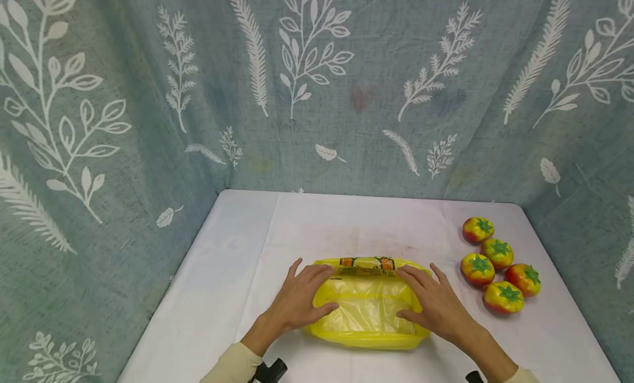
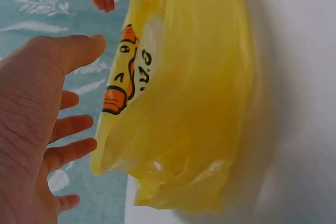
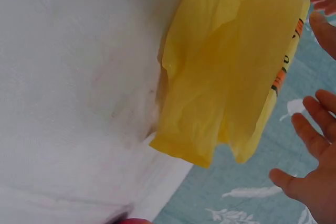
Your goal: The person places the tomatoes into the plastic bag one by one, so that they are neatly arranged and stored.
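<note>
A yellow plastic bag (image 1: 366, 339) with an orange and black cartoon print stands on the white table, its mouth spread wide toward the head camera. My left hand (image 1: 302, 296) hovers at the bag's left rim, fingers spread and relaxed. At the right rim my right hand (image 1: 435, 301) mirrors it, fingers loosely extended. In the left wrist view, the left hand (image 2: 37, 114) is beside the printed side of the bag (image 2: 184, 108), gripping nothing. The right wrist view has the right hand (image 3: 315, 145) apart from the bag (image 3: 220, 77), its fingers spread.
Several red and yellow toy persimmon-like fruits (image 1: 503, 297) with green leafy tops sit in a cluster right of the bag. The white-covered table (image 1: 238, 251) meets a blue-green leaf-patterned curtain (image 1: 346, 152) at the back and both sides.
</note>
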Available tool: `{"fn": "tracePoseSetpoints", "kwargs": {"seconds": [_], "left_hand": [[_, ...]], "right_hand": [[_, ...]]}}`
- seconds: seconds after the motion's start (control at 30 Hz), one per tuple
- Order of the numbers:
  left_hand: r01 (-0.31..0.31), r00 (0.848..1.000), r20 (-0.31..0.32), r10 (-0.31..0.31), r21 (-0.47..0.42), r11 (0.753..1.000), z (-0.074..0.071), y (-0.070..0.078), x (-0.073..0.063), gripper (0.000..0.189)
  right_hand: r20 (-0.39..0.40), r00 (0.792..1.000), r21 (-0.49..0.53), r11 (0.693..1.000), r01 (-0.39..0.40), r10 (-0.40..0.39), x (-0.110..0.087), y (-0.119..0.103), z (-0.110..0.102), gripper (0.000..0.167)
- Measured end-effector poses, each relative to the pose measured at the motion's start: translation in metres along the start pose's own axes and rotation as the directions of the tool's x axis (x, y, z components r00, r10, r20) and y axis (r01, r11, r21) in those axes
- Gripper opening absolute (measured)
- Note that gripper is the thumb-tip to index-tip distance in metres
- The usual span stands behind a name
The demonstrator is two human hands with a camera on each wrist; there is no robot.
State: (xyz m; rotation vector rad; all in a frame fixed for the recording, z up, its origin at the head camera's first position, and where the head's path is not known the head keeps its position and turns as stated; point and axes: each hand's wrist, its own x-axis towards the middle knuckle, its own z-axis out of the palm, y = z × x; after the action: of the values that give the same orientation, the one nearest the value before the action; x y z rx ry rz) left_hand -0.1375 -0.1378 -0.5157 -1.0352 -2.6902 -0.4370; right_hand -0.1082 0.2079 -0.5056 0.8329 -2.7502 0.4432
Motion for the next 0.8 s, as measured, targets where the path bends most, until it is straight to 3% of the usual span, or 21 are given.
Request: {"fn": "tracePoseSetpoints", "kwargs": {"seconds": [0.27,0.53,0.8], "left_hand": [[0.003,0.999,0.046,-0.002,-0.020,1.000,0.007,0.000,-0.005,0.065],[-0.013,0.996,0.094,0.014,-0.009,1.000,0.012,-0.004,-0.009,0.071],[-0.006,0.985,0.171,0.000,0.031,0.999,0.015,-0.006,-0.008,0.089]], "right_hand": [[0.064,0.997,0.014,0.999,-0.031,0.030,-0.003,0.001,0.005,0.079],[0.170,0.979,0.034,0.992,-0.119,0.112,-0.009,0.003,0.013,0.091],[0.179,0.975,0.009,0.991,-0.131,0.128,-0.014,0.012,0.015,0.109]]}}
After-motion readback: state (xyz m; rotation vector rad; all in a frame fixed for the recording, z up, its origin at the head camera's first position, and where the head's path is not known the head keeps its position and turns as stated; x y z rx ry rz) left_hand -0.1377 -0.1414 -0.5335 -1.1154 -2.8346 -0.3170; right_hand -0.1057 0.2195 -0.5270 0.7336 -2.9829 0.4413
